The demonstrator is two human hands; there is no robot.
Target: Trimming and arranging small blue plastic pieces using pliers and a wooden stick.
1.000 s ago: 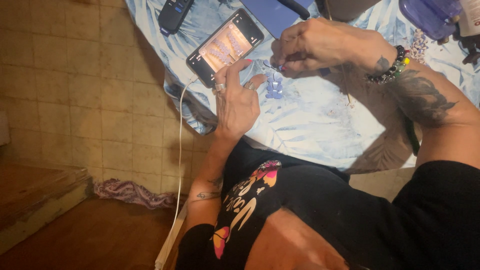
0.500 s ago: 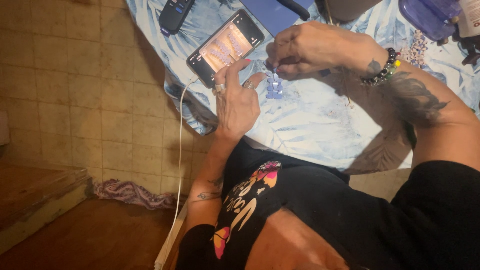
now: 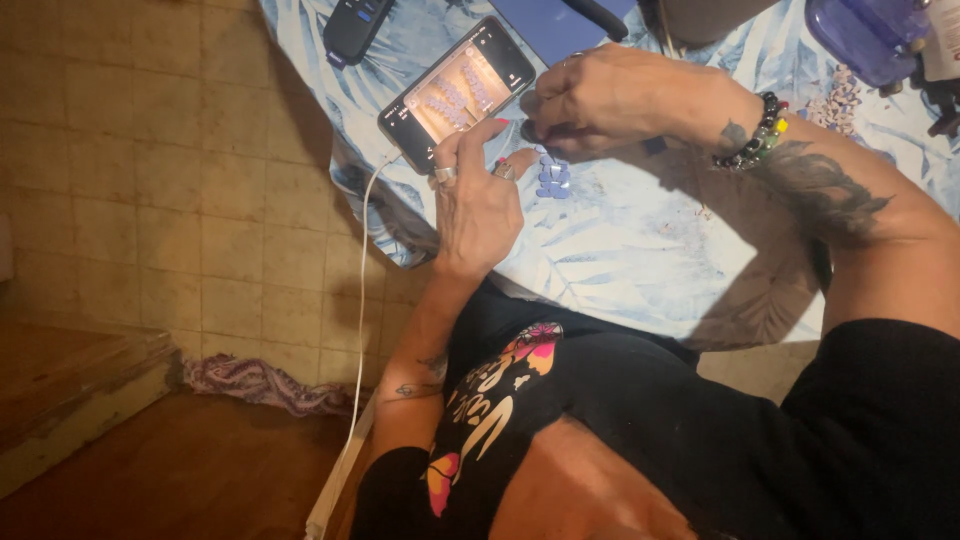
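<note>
Both hands pinching: left hand and right hand are closing fingertips on a small lilac beaded piece, partly built, over the leaf-print tablecloth; lit smartphone showing similar pieces.

both hands meet over a small purple piece, perhaps beadwork, beside a phone.

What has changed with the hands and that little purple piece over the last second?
Very little. The right hand drew slightly closer to the left hand above the purple piece. Nothing was picked up or released. The phone and remote stayed put.
</note>
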